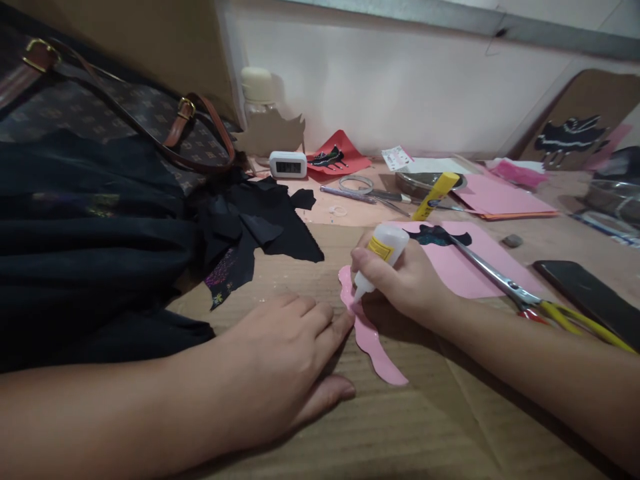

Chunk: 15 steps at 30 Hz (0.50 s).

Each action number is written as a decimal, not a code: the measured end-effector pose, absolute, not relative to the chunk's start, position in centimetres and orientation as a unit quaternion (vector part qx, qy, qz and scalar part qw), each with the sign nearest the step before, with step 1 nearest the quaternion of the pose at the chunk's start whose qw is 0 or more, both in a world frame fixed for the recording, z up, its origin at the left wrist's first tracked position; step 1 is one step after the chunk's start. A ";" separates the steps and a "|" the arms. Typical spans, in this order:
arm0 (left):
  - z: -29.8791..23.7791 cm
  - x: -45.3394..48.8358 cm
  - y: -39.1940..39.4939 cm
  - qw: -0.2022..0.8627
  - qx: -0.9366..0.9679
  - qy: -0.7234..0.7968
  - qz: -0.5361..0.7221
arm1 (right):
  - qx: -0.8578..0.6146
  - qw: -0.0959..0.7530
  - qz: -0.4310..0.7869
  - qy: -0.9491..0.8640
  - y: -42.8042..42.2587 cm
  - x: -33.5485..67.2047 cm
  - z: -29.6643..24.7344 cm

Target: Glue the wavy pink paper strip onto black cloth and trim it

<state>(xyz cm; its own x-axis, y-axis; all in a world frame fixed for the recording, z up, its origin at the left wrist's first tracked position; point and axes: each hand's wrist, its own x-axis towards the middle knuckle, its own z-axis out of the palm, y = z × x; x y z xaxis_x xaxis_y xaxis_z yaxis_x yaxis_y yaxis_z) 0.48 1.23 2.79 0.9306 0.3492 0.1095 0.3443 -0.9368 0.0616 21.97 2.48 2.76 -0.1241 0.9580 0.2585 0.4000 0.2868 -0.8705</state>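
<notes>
A pink wavy-edged paper strip (379, 357) lies on the corrugated cardboard in front of me. My left hand (300, 360) rests flat with a fingertip on the strip's left edge, its thumb apart from the fingers. Tilted nozzle-down, a white glue bottle (393, 241) with a yellow label is wrapped in the fingers of my right hand (400, 277). The bottle's tip meets the upper part of the strip, where shiny wet glue shows. Just beyond my right hand, a pink sheet (470, 267) carries a black cutout (433, 235) and the blades of yellow-handled scissors (510, 288).
Black fabric (100, 253) and a patterned bag (145, 113) fill the left side. Behind are a small digital clock (289, 165), a red sheet (340, 150) and a yellow glue stick (436, 196). A phone (585, 293), a stone (511, 240) and stacked pink paper (505, 195) lie right.
</notes>
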 end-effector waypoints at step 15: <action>2.8 0.4 1.2 0.029 0.982 0.177 0.058 | -0.516 0.405 0.288 -0.698 2.3 21.8 3.0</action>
<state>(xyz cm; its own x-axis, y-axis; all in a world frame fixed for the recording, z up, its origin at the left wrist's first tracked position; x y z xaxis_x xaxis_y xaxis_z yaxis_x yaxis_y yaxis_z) 0.44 1.17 2.82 0.9305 0.3512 0.1041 0.3445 -0.9356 0.0774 21.78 2.33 2.97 -0.1388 0.9534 0.2678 0.4877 0.3012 -0.8194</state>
